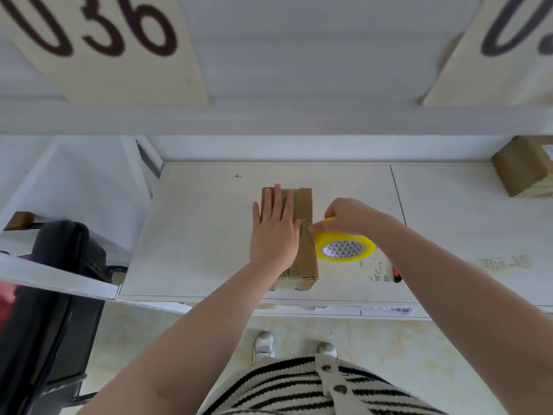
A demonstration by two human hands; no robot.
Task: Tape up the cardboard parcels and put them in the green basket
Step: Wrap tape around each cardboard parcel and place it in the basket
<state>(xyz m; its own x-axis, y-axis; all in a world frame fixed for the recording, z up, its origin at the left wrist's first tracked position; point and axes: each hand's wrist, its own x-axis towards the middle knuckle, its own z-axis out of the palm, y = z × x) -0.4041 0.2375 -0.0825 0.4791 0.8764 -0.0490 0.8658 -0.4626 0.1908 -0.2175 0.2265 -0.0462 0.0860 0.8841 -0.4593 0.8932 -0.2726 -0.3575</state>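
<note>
Head view. Cardboard parcel lies flat on the white table, lengthwise away from me; all positions below are relative to it. My left hand lies flat on its top, fingers straight and spread, pressing down and covering its left half. My right hand is just right of the parcel, fingers curled on the yellow tape roll, fingertips pinching at the parcel's right edge. The roll touches the parcel's right side. Far right and further back: a second parcel. Left, beyond the table edge: a black chair. Above: number cards. Green basket not in view.
</note>
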